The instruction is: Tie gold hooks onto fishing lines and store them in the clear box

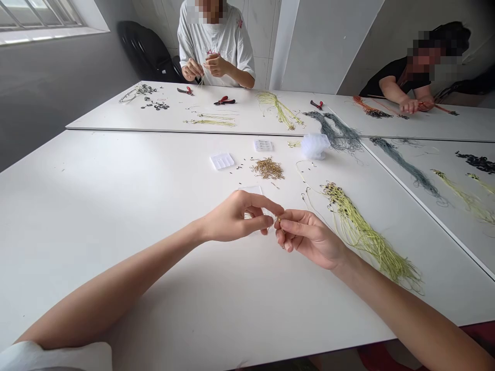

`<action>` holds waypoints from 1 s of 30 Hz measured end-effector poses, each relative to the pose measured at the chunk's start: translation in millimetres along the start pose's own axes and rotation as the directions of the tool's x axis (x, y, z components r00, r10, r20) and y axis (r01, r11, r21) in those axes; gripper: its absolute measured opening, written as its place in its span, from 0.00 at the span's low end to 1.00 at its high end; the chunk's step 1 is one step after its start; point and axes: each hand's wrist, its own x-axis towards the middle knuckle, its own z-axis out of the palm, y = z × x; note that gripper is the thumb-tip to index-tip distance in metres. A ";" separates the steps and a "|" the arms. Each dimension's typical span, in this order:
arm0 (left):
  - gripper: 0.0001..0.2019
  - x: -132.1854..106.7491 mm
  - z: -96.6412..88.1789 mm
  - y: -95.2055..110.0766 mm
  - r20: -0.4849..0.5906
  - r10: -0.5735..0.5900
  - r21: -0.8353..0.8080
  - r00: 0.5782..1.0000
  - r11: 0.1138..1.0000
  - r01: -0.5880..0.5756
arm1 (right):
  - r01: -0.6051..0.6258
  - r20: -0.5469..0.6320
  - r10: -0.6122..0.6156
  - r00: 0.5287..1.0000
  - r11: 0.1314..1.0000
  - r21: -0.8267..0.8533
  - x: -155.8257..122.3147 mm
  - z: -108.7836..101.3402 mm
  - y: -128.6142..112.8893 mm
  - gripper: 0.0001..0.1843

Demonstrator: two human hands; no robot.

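Both hands meet above the table, right in front of me. My right hand (309,233) is closed, pinching a small gold-coloured metal piece (277,220) between thumb and fingers. From the left, my left hand (247,216) brings thumb and forefinger to the same piece; what its tips grip is too small to make out. Just beyond lies a pile of small gold-coloured metal fittings (268,168). Partly hidden behind my left hand is a clear plastic box (250,190). Beside my right hand rests a bundle of yellow-green cords (367,237) with dark hooks at its far end.
Two small plastic boxes (223,161) (263,146) and a crumpled clear bag (315,146) stand beyond the pile. Grey cord bundles (336,129) lie at right. Across the table are pliers (224,101), more yellow cords (280,111) and two people working with their hands.
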 end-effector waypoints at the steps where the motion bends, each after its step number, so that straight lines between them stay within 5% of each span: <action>1: 0.14 -0.4 -0.2 1.4 0.001 -0.018 -0.034 1.000 0.999 0.018 | 0.004 -0.001 -0.004 1.000 1.000 0.000 0.0 -0.1 -0.1 0.05; 12: 0.12 0.5 7.2 2.8 -0.080 -0.022 -0.138 0.997 0.990 0.011 | 0.039 -0.050 -0.041 0.998 0.999 -0.034 0.1 1.3 -3.4 0.05; 17: 0.10 -1.0 4.4 3.5 -0.153 0.048 0.071 0.987 0.997 -0.037 | 0.033 -0.053 -0.035 0.998 0.999 -0.036 -0.6 0.9 -4.2 0.05; 24: 0.11 -1.7 3.0 1.5 -0.108 0.184 0.404 0.977 0.906 -0.126 | 0.032 -0.049 -0.034 0.998 0.998 -0.050 -0.2 0.1 -4.3 0.05; 30: 0.11 -0.9 6.3 3.9 -0.159 0.127 0.365 0.979 0.929 -0.062 | 0.052 -0.070 -0.057 0.996 0.996 -0.075 -0.5 -0.4 -4.0 0.05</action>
